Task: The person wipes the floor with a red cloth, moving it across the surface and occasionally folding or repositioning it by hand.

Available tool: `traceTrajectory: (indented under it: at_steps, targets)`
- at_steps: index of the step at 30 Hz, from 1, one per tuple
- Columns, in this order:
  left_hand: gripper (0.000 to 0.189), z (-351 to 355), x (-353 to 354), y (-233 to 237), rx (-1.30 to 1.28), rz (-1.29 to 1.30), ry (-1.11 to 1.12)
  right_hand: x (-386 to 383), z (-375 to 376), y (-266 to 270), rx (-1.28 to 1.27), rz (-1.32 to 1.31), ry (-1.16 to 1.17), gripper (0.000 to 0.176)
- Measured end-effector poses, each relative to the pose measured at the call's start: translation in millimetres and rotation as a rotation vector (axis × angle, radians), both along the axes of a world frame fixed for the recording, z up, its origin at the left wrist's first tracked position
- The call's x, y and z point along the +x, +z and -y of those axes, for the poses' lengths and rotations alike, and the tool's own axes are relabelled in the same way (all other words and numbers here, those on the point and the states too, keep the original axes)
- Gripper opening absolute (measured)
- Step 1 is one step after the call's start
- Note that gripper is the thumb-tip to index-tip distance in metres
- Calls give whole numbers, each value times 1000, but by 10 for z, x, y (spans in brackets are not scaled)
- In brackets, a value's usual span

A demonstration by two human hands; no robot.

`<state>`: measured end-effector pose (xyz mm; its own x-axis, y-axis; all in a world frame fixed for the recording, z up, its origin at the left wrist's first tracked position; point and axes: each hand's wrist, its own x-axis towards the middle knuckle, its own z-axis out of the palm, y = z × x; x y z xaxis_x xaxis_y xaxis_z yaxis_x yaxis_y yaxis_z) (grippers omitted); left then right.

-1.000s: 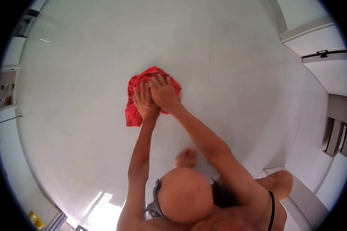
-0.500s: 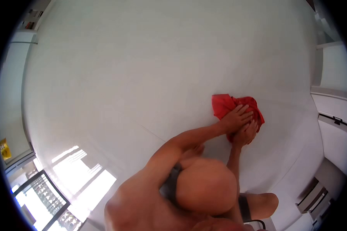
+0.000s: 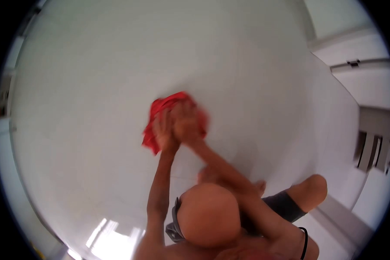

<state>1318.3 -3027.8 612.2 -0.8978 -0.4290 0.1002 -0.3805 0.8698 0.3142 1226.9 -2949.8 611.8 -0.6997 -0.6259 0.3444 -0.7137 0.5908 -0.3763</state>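
A crumpled red cloth (image 3: 174, 99) lies on the pale, smooth floor (image 3: 95, 78), bunched under both hands. My left hand (image 3: 164, 132) presses flat on its left part, fingers stretched out and apart. Right beside it and touching it, my right hand (image 3: 186, 123) lies over the cloth's middle and right part. Its fingers look extended forward, though motion blurs them. The cloth's right edge is also smeared. Both arms reach forward on either side of my bent knee (image 3: 210, 214).
White cabinets or drawers (image 3: 364, 78) line the right side. Bright window light (image 3: 117, 240) reflects off the floor at the lower left. My other knee (image 3: 312, 190), in dark shorts, sticks out at the right.
Both hands have slid the red cloth from the right to the left across the floor. The camera view has turned, bringing the right-hand cabinets higher in the picture.
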Motion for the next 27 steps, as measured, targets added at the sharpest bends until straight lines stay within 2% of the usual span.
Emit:
traceTrajectory:
  at_steps: [2,4,5,11,14,20,21,24,27]
  targets:
    - [73,133,502,-37,30,-139,121,410,239,70,-17,57,144,42]
    - [74,64,753,-48,-86,-67,195,655,221,168,73,187,254,49]
    - [73,-2,787,-62,-102,-52,215,669,161,223,94,164,267,50]
    - [74,-62,609,-265,-138,-19,247,428,77,23,135,88,327,52]
    - [77,-123,443,-208,-106,-12,267,337,4,31,168,44,302,52]
    - [84,17,680,-306,-52,-7,158,663,-6,60,277,-34,203,51]
    - [80,-13,650,-100,0,50,140,708,-44,65,292,-32,191,50]
    - [72,111,554,-129,12,-83,-33,665,-31,-59,223,-27,69,51]
    - [74,308,433,-297,39,-165,-271,741,-80,-99,233,-102,-138,46]
